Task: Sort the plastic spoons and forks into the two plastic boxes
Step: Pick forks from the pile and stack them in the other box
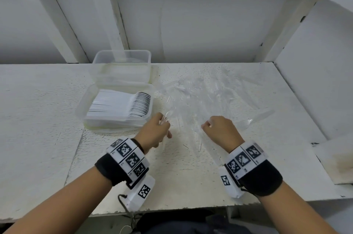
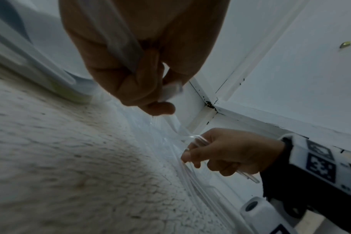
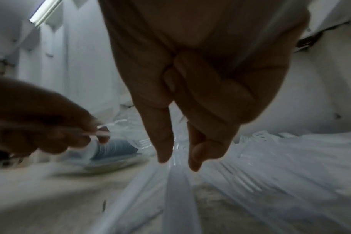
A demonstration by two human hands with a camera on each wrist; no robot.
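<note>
Head view: left hand (image 1: 156, 130) pinches clear plastic cutlery just beside the near box (image 1: 116, 107), already stacked with spoons; the far box (image 1: 122, 65) looks empty. The loose pile (image 1: 206, 100) covers mid-surface.

Left wrist: that grip is tight on clear handles (image 2: 170, 91).

Right wrist: right hand (image 3: 190, 110) hovers over the pile, thumb and forefinger narrowly apart; whether it holds anything, I cannot tell. Next, I'd judge: check spoon or fork, then drop it in the matching box.

Boxes (image 1: 122, 88) block left; cutlery pile (image 1: 206, 96) ahead, seemingly loose.
</note>
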